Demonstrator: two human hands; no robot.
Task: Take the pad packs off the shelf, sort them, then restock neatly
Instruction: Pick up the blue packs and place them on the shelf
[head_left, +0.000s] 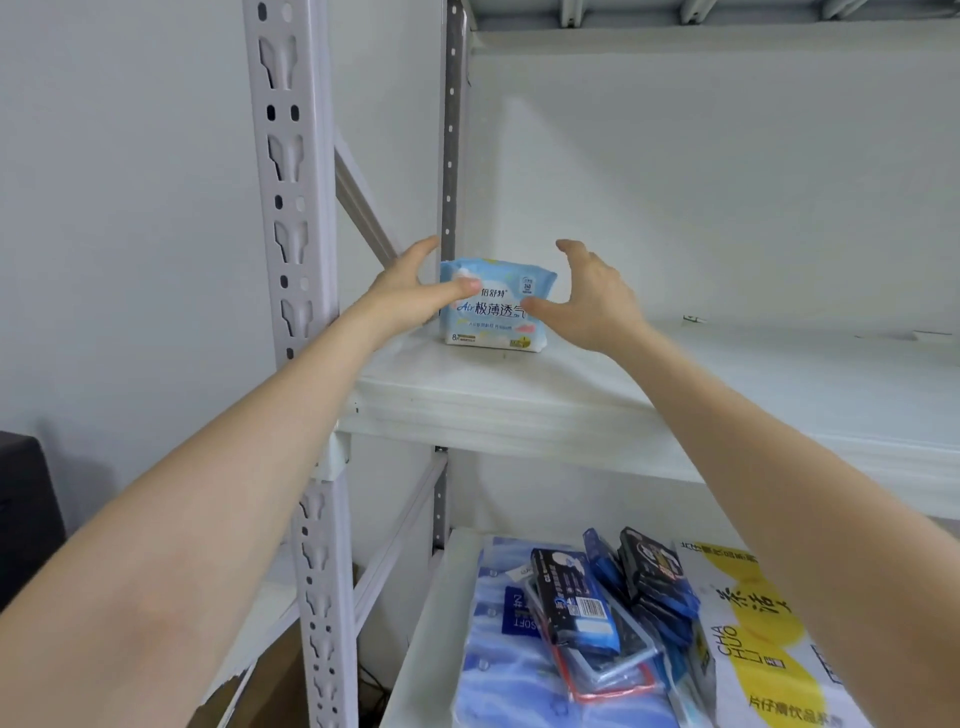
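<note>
A light blue pad pack (497, 326) stands upright at the left end of the white upper shelf (519, 405), close to the rear post. My left hand (410, 291) is at its left side, thumb lying across the pack's front. My right hand (587, 296) is at its right side, thumb touching the front, fingers spread above and behind the pack. On the lower shelf (415, 649) lies a heap of dark blue and black pad packs (623, 592), partly on top of a large pale blue pack (514, 665).
A grey perforated upright (296, 260) stands left of the hands, with a diagonal brace behind it. A white and yellow carton (763, 649) sits at the right of the lower shelf. The upper shelf stretches bare to the right. A dark object (26, 514) stands at far left.
</note>
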